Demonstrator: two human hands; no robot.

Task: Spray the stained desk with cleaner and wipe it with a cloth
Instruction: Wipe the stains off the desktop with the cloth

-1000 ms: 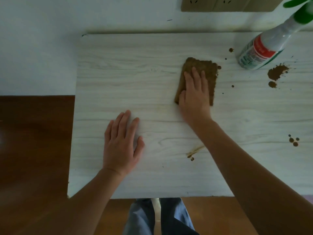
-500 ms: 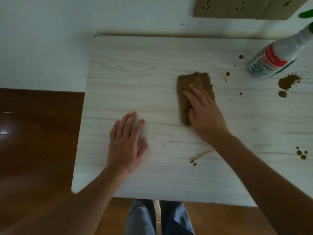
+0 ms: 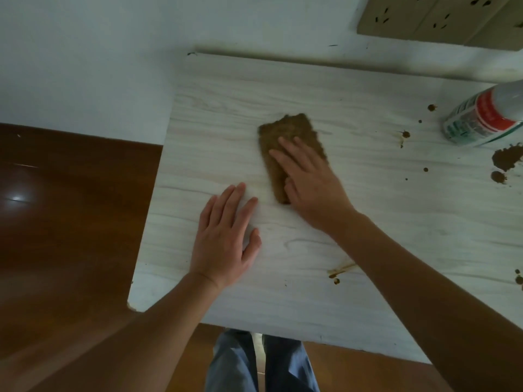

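Mid-wipe; spraying likely done (bottle (image 3: pixel 486 117) set down well right of the right hand (image 3: pixel 311 182)). Pressing the cloth (image 3: pixel 285 137) onto the tabletop (image 3: pixel 396 222) with that hand, fingers straight and spread, nothing pinched. Bracing with the left hand (image 3: pixel 223 236), flat, palm down, just left of the cloth, holding nothing. Looks clean around both hands. Left to wipe: smear (image 3: pixel 339 271) nearer than both hands, spots (image 3: pixel 405 134) and blotch (image 3: pixel 506 158) right of the right hand. Laid long axis near-to-far, far end leaning slightly left; possibly folded, hard to tell.
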